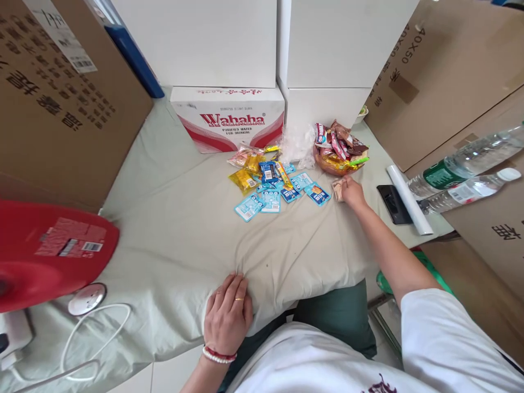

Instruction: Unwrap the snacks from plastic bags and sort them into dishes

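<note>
My right hand (351,191) reaches far across the cloth-covered table (176,229) and is closed on a small brownish snack packet (338,189) beside an orange bowl (332,164) heaped with wrapped snacks. Just left of it lie several blue sachets (270,199) and yellow packets (244,179) scattered on the cloth. My left hand (228,314) rests flat near the table's front edge, fingers stretched out on the cloth and holding nothing; it wears a ring and bead bracelets.
A Wahaha carton (227,117) and white boxes (327,49) stand at the back, big cardboard boxes at both sides. Two water bottles (466,174), a white roll (409,199) and a black phone (393,203) lie right. A red object (45,256), round metal thing (87,298) and white cable (94,338) sit left.
</note>
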A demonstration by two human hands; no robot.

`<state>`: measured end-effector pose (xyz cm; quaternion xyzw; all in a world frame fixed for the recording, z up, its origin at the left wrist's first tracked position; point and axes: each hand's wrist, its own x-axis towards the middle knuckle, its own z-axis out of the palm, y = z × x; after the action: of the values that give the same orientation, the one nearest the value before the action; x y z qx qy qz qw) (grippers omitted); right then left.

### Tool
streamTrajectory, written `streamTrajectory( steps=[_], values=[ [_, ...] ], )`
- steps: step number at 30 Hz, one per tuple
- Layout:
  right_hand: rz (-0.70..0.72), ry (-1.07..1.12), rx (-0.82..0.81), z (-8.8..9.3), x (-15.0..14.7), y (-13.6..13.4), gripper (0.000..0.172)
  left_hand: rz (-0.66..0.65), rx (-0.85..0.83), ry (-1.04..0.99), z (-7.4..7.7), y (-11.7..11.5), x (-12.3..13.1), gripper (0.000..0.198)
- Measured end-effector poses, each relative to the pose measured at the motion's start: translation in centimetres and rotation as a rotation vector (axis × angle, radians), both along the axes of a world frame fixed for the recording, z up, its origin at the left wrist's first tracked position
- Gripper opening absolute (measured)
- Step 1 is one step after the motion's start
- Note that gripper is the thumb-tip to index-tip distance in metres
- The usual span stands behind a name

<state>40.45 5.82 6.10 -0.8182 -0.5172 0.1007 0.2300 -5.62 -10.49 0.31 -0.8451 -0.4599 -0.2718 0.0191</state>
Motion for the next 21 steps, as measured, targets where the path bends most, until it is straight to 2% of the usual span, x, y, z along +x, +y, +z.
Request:
streamTrajectory(
  steps=[3,6,9,12,13,15,18,21],
  values=[
    [-0.138,-0.204,0.048,0.3,-2.3,-0.2,0.038,0.012,0.006,0.004,0.0,-0.1,0.1,0.046],
    [-0.044,-0.344,0.078,0.9,-5.5,0.7,0.040,0.012,0.007,0.022,0.0,-0.2,0.2,0.045],
    [0.066,-0.316,0.012,1.1,-8.5,3.8,0.044,0.012,0.040,0.037,0.1,-0.1,0.3,0.039],
    [0.025,-0.255,-0.087,1.0,-10.4,8.0,0.057,0.014,0.090,0.045,0.3,0.0,0.5,0.034],
    [0.010,-0.240,-0.123,1.1,-10.7,9.1,0.056,0.015,0.096,0.047,0.3,0.0,0.5,0.033],
    [0.003,-0.222,-0.168,1.2,-11.1,10.1,0.045,0.025,0.099,0.048,0.4,0.0,0.6,0.031],
    [0.007,-0.212,-0.155,1.5,-10.8,8.5,0.029,0.043,0.095,0.039,0.4,0.0,0.8,0.031],
    [0.060,-0.092,-0.038,1.5,-9.4,4.0,0.018,0.047,0.093,0.031,0.2,0.1,0.8,0.031]
  ],
)
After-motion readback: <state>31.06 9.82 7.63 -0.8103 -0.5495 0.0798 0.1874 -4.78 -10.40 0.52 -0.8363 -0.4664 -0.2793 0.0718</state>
